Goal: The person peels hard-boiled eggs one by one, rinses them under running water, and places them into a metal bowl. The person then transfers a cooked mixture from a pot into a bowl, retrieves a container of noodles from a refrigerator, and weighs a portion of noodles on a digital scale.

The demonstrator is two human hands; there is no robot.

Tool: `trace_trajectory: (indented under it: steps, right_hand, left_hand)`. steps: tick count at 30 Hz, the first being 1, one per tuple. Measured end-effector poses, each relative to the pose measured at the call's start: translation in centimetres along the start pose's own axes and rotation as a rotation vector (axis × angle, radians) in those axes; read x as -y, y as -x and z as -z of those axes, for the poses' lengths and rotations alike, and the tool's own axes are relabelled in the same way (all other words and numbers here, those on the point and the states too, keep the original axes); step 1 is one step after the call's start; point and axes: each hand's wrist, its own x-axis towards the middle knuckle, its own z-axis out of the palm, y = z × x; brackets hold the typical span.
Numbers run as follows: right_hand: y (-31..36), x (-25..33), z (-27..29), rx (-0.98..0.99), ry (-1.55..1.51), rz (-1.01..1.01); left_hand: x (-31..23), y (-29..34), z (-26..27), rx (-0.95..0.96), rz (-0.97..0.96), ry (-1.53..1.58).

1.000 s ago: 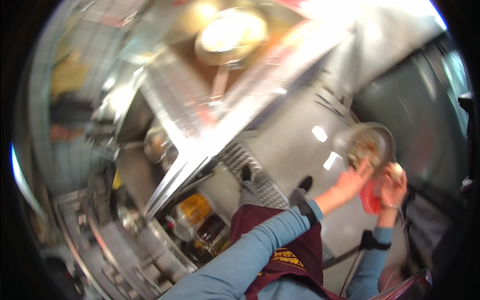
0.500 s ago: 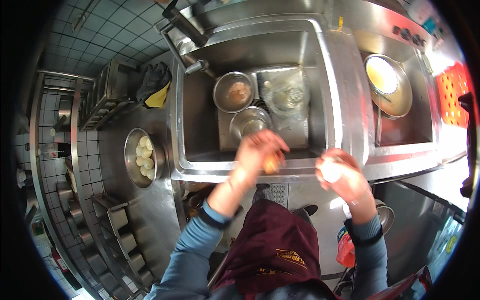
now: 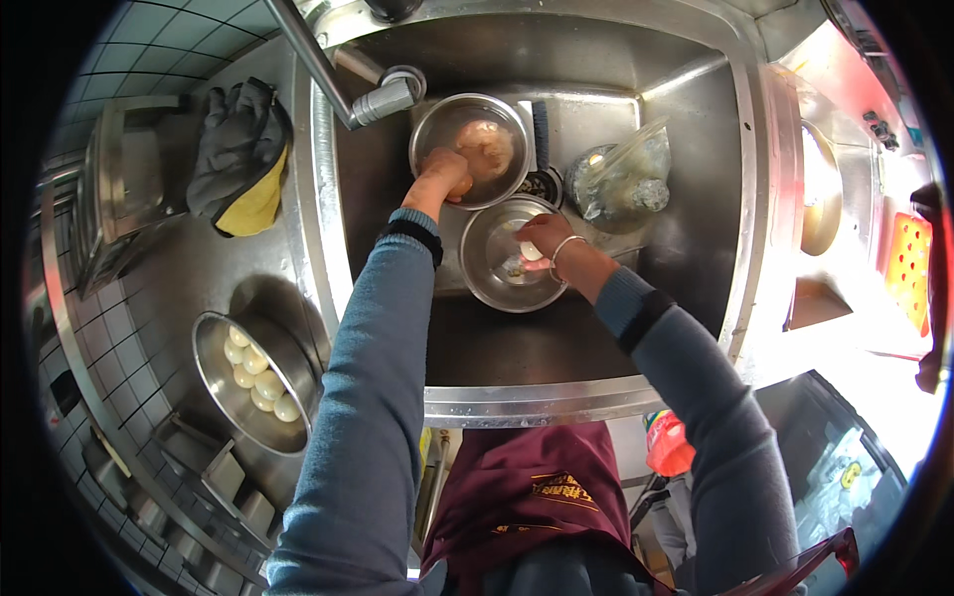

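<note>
Both arms in blue sleeves reach into a steel sink [image 3: 696,179]. My left hand [image 3: 440,179] is closed at the rim of the far steel bowl [image 3: 437,124], which holds brownish shells or peel; something small and orange shows in its fingers. My right hand [image 3: 542,236] holds a pale peeled egg over the nearer steel bowl [image 3: 487,273], which has a little water in it. A faucet spout [image 3: 383,99] ends just left of the far bowl.
A steel bowl with several peeled eggs [image 3: 248,372] stands on the counter at the left. Dark and yellow gloves [image 3: 238,159] lie at the back left. A clear plastic bag [image 3: 626,179] lies in the sink's right part. A round pan [image 3: 820,204] sits on the right.
The view swung from the floor to the sink. Both hands moved from the sink's front edge down into it, left hand to the far bowl, right hand over the near bowl.
</note>
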Motion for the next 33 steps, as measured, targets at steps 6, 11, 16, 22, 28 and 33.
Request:
trace_trajectory:
  steps: [6,11,16,22,28,33]
  right_hand:
    - [-1.2,0.2,0.0,0.165,-0.411,-0.027]
    - [0.6,0.8,0.2,0.301,-0.481,0.027]
    - [2.9,1.4,2.1,0.428,-0.321,0.043]
    - [5.9,1.6,2.1,0.563,-0.424,0.151]
    - [9.7,3.2,1.8,0.710,-0.503,0.199]
    - [12.8,4.4,1.9,0.793,-0.348,0.310]
  left_hand:
    - [-2.5,9.9,1.3,0.300,-0.351,1.071]
    - [-4.4,13.0,3.0,0.016,0.075,0.415]
    - [-4.9,16.7,1.3,-0.313,0.126,0.269]
    - [-7.9,20.1,-1.6,-0.471,-0.173,0.559]
    - [-9.4,21.3,-3.1,-0.651,0.003,0.950]
    - [-8.0,24.6,-3.7,-0.864,0.126,0.297]
